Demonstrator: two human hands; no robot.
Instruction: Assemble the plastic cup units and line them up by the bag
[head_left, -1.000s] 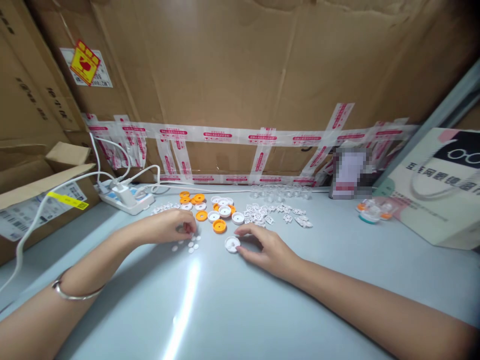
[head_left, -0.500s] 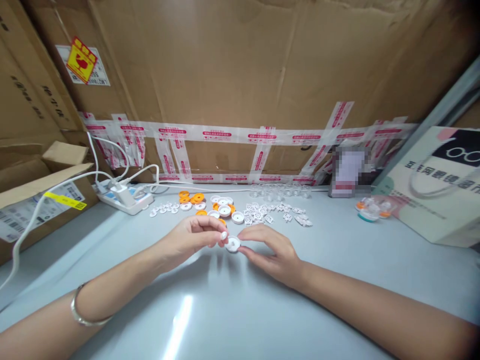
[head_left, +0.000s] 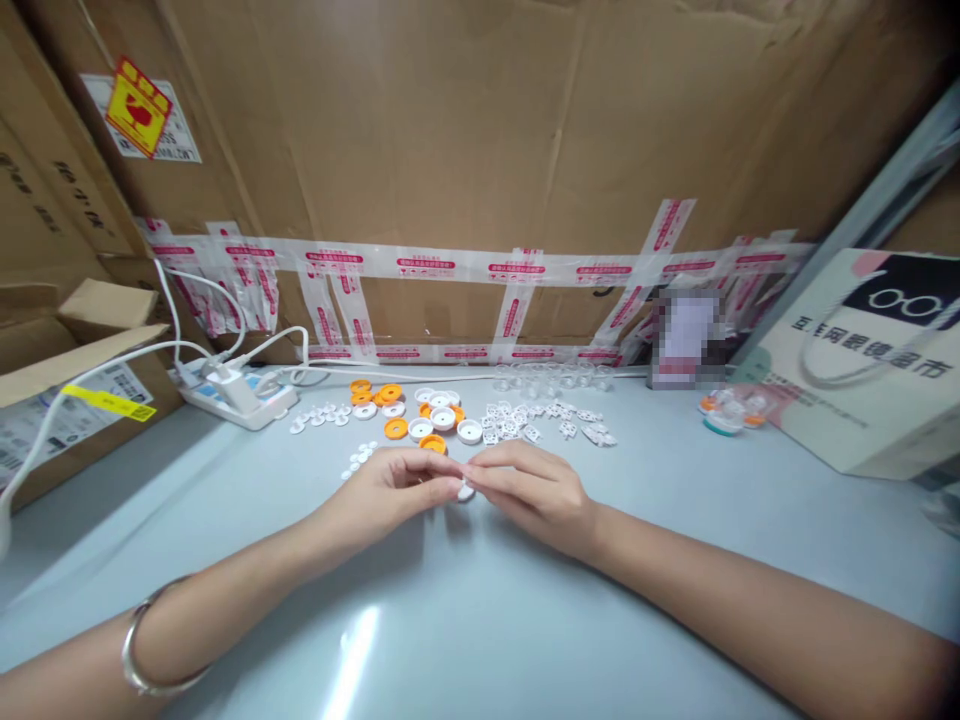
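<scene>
At the middle of the table, both hands meet over a white round plastic cap [head_left: 466, 492], mostly hidden by fingers. My left hand [head_left: 405, 488] is closed, its thumb and fingertips pinched at the cap's left and upper side. From the right, my right hand [head_left: 536, 490] closes on the same cap with its fingers drawn together. Whatever small piece lies between the fingertips is covered. Just beyond the hands are white round caps [head_left: 469, 432] and orange round caps [head_left: 433, 444]. Small white discs [head_left: 358, 459] lie beside my left hand.
White openwork pieces [head_left: 510, 422] and clear plastic cups [head_left: 551, 379] lie farther back. A power strip [head_left: 244, 400] with cables stands left, near an open carton [head_left: 82, 400]. Rightward are assembled clear, orange and teal pieces [head_left: 735, 408] and a paper bag [head_left: 862, 400].
The small white piece in my left fingers has moved right onto the white cap. My right fingers have closed in over the cap. The view has shifted slightly.
</scene>
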